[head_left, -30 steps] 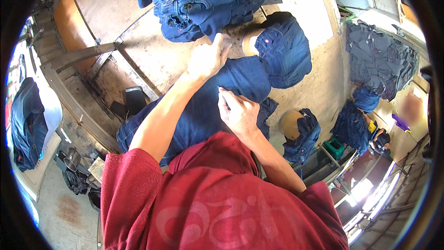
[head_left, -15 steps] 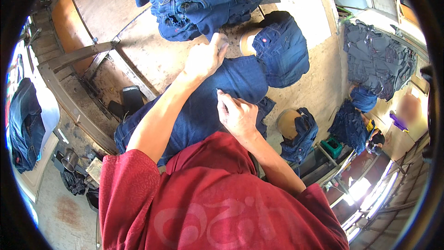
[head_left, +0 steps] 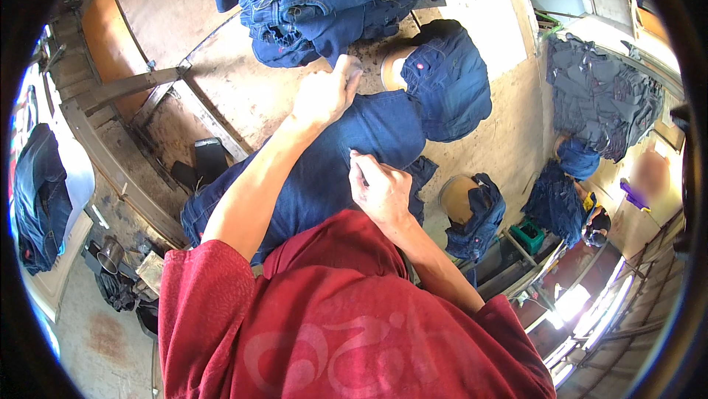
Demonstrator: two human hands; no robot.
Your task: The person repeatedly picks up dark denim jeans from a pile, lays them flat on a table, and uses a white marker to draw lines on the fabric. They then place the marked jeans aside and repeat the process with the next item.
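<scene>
A pair of blue denim trousers (head_left: 295, 192) lies stretched out in front of me, its near side partly behind my red shirt. My left hand (head_left: 328, 93) is closed at the far edge of the denim, beside a tall pile of denim trousers (head_left: 339, 1). Its fingertips look greyish, and what they grip, if anything, cannot be made out. Over the middle of the same trousers my right hand (head_left: 380, 189) is curled with thumb and fingers pressed together. Whatever may be between them is hidden.
Another folded denim piece (head_left: 448, 82) sits over a round pale form end (head_left: 394, 67). A second form end (head_left: 457, 200) has denim (head_left: 479, 218) beside it. Dark garments (head_left: 601, 96) are heaped at the far right, above a green crate (head_left: 527, 237). A wooden frame (head_left: 133, 93) stands left.
My right hand has shifted very slightly toward me over the denim. My left hand stays nearly where it was, and the garments have not visibly moved.
</scene>
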